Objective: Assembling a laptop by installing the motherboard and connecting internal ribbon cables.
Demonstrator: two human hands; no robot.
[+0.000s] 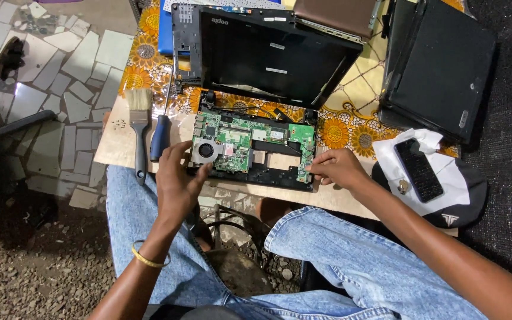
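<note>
Green circuit board (250,142) sits in an opened laptop base (256,175) at frame centre. My left hand (178,181), fingers loosely spread, touches its fan (206,150); my right hand (339,169) pinches the board's right edge, fingers together.

Even soft light, dim dark edges, sharp focus
</note>
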